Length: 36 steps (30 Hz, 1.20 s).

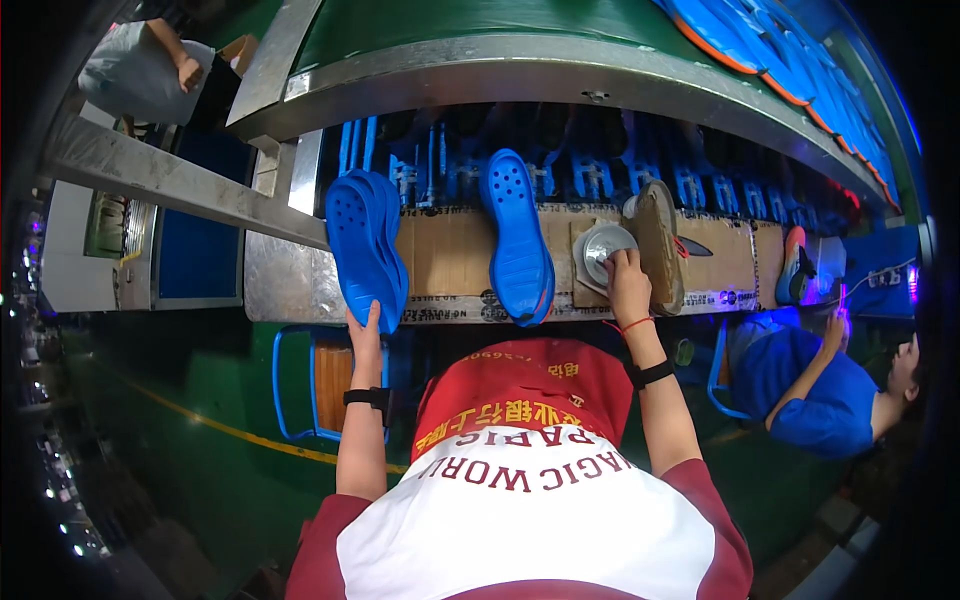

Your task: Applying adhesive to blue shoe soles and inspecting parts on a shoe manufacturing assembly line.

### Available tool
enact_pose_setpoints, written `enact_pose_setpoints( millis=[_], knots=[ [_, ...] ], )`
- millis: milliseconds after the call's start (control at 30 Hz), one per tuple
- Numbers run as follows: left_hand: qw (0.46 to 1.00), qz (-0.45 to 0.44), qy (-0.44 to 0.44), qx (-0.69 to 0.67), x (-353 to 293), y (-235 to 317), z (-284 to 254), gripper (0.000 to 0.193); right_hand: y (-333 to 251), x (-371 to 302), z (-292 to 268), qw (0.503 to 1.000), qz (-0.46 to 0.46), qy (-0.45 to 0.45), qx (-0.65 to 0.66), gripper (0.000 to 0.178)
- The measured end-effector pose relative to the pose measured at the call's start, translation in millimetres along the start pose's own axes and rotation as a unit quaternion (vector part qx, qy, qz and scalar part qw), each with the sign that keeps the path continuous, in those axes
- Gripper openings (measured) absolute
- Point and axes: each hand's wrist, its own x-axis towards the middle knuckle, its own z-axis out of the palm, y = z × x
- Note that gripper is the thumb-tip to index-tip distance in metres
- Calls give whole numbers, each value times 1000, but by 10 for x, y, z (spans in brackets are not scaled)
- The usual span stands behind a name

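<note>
My left hand grips the near end of a stack of blue clog shoes standing on the metal and cardboard bench. A single blue clog lies sole-up in the middle of the bench, touched by neither hand. My right hand rests on a round metal tin beside a worn brown block. Both wrists carry black bands.
Rows of blue clogs hang in the rack behind the bench, under a curved metal rail. A person in a blue shirt sits at the right. Another person stands at the far left. A blue stool frame is below left.
</note>
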Motion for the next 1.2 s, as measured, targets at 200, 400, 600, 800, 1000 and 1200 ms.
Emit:
enact_pose_setpoints(
  millis=[200, 400, 600, 800, 1000, 1200],
  knots=[
    [990, 27, -52, 127, 156, 409, -359, 42, 79, -16, 58, 1000, -8, 1, -8, 14],
    [982, -4, -169, -84, -573, 1076, -395, 44, 83, -11, 29, 1000, -5, -16, -12, 13],
    [959, -24, -279, -51, -1115, 1354, 187, 54, 35, -56, -77, 999, 0, 30, 21, 12],
    [923, 9, -360, -134, -1459, 1659, 1045, 50, -119, -106, -491, 995, -5, 72, 76, 11],
    [926, 217, -301, -63, -1766, 1835, 1540, 37, -625, -260, -1270, 949, -59, 101, 294, 5],
    [911, 319, -259, 37, -1918, 1937, 1601, 41, -1101, -387, -1524, 930, -155, 77, 323, 11]
  ],
)
